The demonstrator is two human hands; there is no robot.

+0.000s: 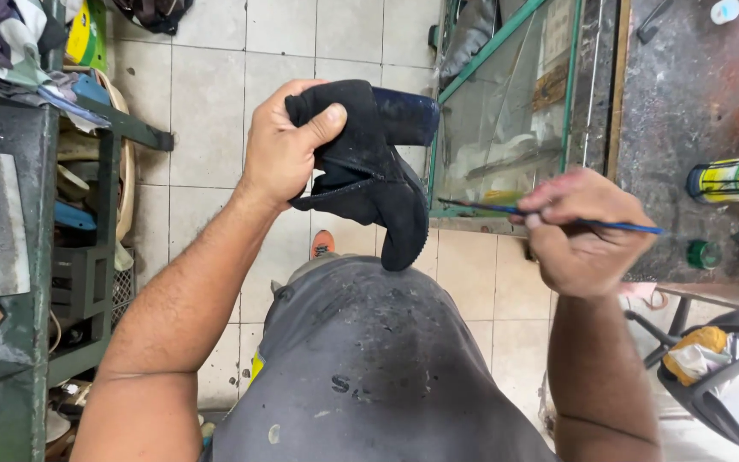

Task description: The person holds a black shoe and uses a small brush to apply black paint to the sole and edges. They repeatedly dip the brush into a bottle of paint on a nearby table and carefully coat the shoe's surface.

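Pale tiled floor [207,111] under everything, workshop clutter on both sides. Left hand [282,145] closed around a black suede boot [369,167] — thumb pressed across the top edge, fingers wrapped behind, boot held up in the air in front of the person's chest, its toe end hanging down and nearly meeting the grey stained apron [369,359]. Shiny dark blue part of the boot shows at the upper right, just past the thumb. Right hand [583,231] closed in a pinch on a thin blue brush [549,217]; handle sticks out to the right past the knuckles, the dark tip end points left toward the boot, tip close to it but apart. Both forearms bare.

Outward — behind the brush a green-framed glass cabinet [506,111] stands on the floor, contents blurred. Right of it a dark, grimy counter [694,94] carries a yellow and black tube [733,178] lying on its side and a small green cap [703,254] near the edge. Lower right, a dark plastic chair [720,385] with a yellow rag [694,346] on it. Left side, a green metal shelf unit [87,248] packed with sandals and odd shoes, a dark worn top surface above it. Small orange shoe tip [322,244] visible on the floor just below the boot.
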